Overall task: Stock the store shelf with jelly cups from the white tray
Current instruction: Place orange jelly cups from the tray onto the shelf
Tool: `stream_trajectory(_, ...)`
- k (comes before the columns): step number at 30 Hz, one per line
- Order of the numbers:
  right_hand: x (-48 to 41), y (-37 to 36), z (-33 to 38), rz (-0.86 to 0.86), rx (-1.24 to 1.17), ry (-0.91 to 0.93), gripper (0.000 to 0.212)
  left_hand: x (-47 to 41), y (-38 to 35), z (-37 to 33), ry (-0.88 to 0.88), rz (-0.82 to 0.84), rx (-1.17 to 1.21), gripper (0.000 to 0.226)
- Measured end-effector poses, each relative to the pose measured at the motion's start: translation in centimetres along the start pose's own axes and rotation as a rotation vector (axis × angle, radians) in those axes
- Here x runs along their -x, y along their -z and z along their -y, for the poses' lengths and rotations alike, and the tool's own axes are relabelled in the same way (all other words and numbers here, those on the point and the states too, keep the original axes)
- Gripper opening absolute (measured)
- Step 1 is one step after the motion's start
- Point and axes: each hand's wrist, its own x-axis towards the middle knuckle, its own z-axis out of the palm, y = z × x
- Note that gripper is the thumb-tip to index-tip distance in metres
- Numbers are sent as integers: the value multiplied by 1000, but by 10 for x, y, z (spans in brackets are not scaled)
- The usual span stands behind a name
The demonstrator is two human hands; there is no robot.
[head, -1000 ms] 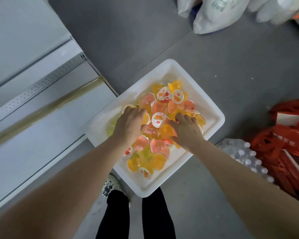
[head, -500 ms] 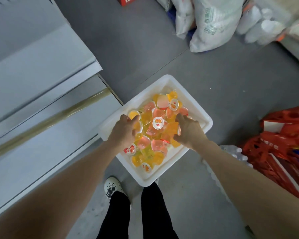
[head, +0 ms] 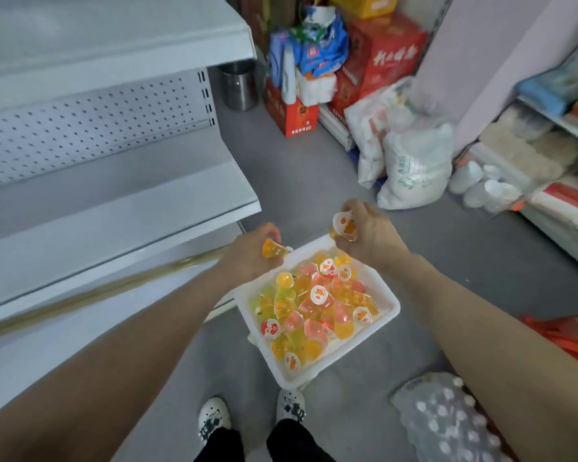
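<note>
Open shelf board to the left of the left hand, upper shelf overhanging it, white tray heaped with jelly cups below both hands, open grey floor ahead of the right hand, white sacks beyond, wrapped bottle pack under the right forearm.

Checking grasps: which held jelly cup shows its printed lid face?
The cup in the right hand; the orange cup in the left hand shows only its side.

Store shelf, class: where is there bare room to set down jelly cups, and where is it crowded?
The middle shelf board, between the perforated back panel and its front lip, is bare. The floor between shelf and sacks is open too. Crowded: the white tray, heaped with jelly cups.
</note>
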Motion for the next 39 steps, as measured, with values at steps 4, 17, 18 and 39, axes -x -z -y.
stream_trajectory(4, -28, 37, 38, -143, -11, 178, 48, 19, 48, -27, -113, -176, 84, 32)
stream_trajectory(17, -116, 157, 168, -433, -210, 423, 31, 51, 220, -84, -321, -736, 134, 41)
stream_trajectory(18, -125, 161, 178, -442, -206, 429, 29, 49, 234, -82, -322, -752, 126, 41)
stream_trajectory(39, -283, 120, 276, -298, -132, 130, 28, -48, 365, 11, -240, -757, 123, 42)
